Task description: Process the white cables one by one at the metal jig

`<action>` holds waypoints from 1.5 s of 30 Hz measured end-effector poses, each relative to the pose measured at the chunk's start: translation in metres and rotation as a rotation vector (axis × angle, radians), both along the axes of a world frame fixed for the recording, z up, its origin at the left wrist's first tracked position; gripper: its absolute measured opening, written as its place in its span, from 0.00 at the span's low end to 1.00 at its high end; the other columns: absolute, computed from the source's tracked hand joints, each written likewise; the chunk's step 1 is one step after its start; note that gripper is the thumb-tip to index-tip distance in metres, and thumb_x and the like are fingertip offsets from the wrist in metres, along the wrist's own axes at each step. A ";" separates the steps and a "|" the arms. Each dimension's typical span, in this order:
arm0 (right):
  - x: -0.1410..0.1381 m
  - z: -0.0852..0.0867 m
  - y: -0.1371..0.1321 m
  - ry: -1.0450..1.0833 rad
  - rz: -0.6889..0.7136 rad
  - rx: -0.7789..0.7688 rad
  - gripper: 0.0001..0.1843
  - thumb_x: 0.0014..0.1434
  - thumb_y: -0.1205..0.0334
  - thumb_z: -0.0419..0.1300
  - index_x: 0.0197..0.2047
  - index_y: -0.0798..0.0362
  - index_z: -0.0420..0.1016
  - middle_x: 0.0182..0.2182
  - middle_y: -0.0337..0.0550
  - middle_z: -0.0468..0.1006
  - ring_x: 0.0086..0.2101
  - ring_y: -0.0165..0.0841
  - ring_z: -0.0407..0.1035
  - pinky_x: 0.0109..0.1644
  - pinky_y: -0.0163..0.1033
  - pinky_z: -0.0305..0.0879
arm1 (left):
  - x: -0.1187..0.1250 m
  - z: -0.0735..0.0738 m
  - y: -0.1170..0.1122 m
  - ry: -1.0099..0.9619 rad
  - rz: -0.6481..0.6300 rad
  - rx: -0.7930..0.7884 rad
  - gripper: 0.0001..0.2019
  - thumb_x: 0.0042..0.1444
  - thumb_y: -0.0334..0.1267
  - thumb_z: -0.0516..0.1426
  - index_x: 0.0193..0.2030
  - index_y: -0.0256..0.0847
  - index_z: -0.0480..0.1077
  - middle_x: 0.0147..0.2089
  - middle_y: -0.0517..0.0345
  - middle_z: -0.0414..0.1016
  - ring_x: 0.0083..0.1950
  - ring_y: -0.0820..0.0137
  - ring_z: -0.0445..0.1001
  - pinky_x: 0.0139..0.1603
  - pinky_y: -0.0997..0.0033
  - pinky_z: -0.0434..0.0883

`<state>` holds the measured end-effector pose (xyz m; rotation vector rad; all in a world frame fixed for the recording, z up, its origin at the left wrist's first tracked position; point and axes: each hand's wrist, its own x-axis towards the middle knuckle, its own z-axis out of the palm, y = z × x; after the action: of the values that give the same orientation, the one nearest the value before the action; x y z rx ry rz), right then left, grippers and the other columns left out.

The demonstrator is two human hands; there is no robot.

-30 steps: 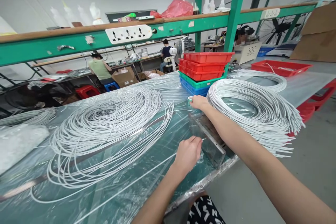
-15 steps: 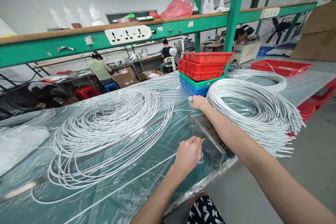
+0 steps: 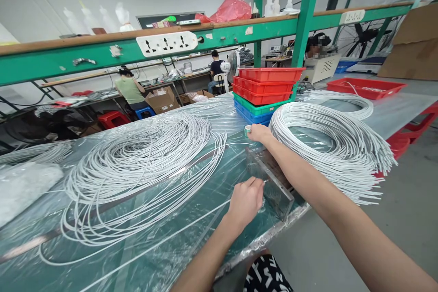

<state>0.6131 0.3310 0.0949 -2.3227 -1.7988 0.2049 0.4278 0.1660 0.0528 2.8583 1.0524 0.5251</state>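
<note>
My left hand (image 3: 247,200) is closed in a pinch on the end of a thin white wire (image 3: 191,223) near the table's front edge, right beside a clear acrylic block (image 3: 272,182). That wire runs back left toward a big loose coil of white wire (image 3: 137,169). My right hand (image 3: 259,133) reaches across the far end of the block, fingers curled by a small green tape roll (image 3: 247,130); what they grip is hidden. A bundled coil of cut white wires (image 3: 331,141) lies to the right of my right arm.
Stacked red, green and blue trays (image 3: 267,93) stand behind the tape roll. A red tray (image 3: 366,87) and another wire coil (image 3: 338,100) sit at the far right. The table is covered in clear plastic sheet (image 3: 147,255). People work at benches in the background.
</note>
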 end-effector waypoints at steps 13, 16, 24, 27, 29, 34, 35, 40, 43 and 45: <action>0.000 0.000 0.000 -0.001 0.006 0.001 0.23 0.63 0.53 0.58 0.57 0.57 0.75 0.48 0.60 0.78 0.52 0.44 0.72 0.52 0.39 0.66 | 0.001 0.000 0.000 -0.002 0.010 -0.003 0.14 0.69 0.33 0.46 0.36 0.40 0.70 0.33 0.58 0.74 0.33 0.68 0.75 0.31 0.71 0.63; -0.001 0.000 -0.001 -0.001 0.008 0.003 0.24 0.63 0.53 0.58 0.57 0.57 0.75 0.49 0.60 0.78 0.52 0.44 0.72 0.52 0.40 0.66 | 0.000 0.000 0.000 -0.003 0.010 -0.009 0.14 0.70 0.34 0.45 0.37 0.41 0.70 0.34 0.57 0.75 0.34 0.68 0.75 0.31 0.71 0.63; -0.002 0.002 -0.003 0.004 0.007 -0.001 0.24 0.63 0.53 0.58 0.57 0.57 0.76 0.49 0.61 0.78 0.52 0.45 0.72 0.53 0.40 0.66 | 0.000 0.001 -0.001 -0.006 0.013 -0.022 0.14 0.70 0.34 0.45 0.39 0.41 0.71 0.34 0.57 0.75 0.33 0.68 0.75 0.31 0.71 0.63; -0.002 0.002 -0.003 0.005 0.009 -0.003 0.24 0.63 0.53 0.58 0.57 0.58 0.76 0.49 0.61 0.78 0.52 0.45 0.72 0.53 0.40 0.66 | 0.000 0.001 -0.001 -0.009 0.018 -0.029 0.14 0.70 0.34 0.45 0.38 0.41 0.71 0.33 0.57 0.75 0.33 0.68 0.75 0.31 0.71 0.63; -0.002 0.002 -0.003 0.005 0.009 -0.001 0.24 0.63 0.53 0.58 0.57 0.57 0.75 0.49 0.60 0.78 0.52 0.44 0.72 0.53 0.40 0.66 | 0.000 0.000 -0.001 -0.015 0.015 -0.031 0.14 0.70 0.34 0.45 0.38 0.41 0.70 0.33 0.57 0.75 0.33 0.68 0.75 0.31 0.71 0.63; -0.002 0.002 -0.004 0.007 0.007 -0.001 0.24 0.63 0.53 0.58 0.57 0.58 0.75 0.49 0.60 0.78 0.52 0.44 0.72 0.53 0.39 0.66 | 0.000 0.001 -0.001 -0.035 0.006 -0.019 0.14 0.69 0.33 0.45 0.37 0.41 0.70 0.33 0.57 0.74 0.33 0.68 0.75 0.31 0.71 0.64; -0.002 0.003 -0.004 0.008 0.008 -0.002 0.24 0.63 0.53 0.58 0.57 0.58 0.75 0.49 0.60 0.78 0.52 0.44 0.72 0.53 0.39 0.66 | 0.000 0.000 -0.001 -0.041 0.007 -0.018 0.14 0.69 0.33 0.45 0.37 0.41 0.70 0.33 0.57 0.74 0.33 0.68 0.75 0.31 0.71 0.64; -0.002 0.003 -0.004 0.011 0.011 -0.009 0.24 0.63 0.53 0.57 0.57 0.58 0.75 0.49 0.61 0.78 0.53 0.45 0.72 0.53 0.39 0.66 | 0.001 -0.001 -0.001 -0.056 0.015 -0.003 0.13 0.69 0.33 0.46 0.36 0.41 0.70 0.33 0.57 0.76 0.33 0.67 0.75 0.32 0.70 0.64; -0.002 0.002 -0.003 0.010 0.011 -0.008 0.24 0.63 0.53 0.58 0.57 0.58 0.75 0.49 0.60 0.78 0.53 0.44 0.71 0.53 0.39 0.66 | 0.002 -0.001 0.000 -0.074 0.001 0.039 0.14 0.68 0.32 0.47 0.35 0.41 0.70 0.32 0.57 0.77 0.33 0.67 0.75 0.39 0.67 0.67; -0.002 0.002 -0.003 0.012 0.013 -0.003 0.24 0.63 0.53 0.58 0.57 0.57 0.75 0.49 0.60 0.78 0.53 0.44 0.71 0.53 0.39 0.66 | 0.002 0.000 0.000 -0.095 -0.020 0.059 0.14 0.68 0.31 0.47 0.34 0.41 0.70 0.32 0.57 0.77 0.33 0.68 0.75 0.44 0.65 0.67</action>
<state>0.6116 0.3284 0.0968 -2.3077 -1.8094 0.2229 0.4298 0.1661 0.0524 2.8584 1.0085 0.6936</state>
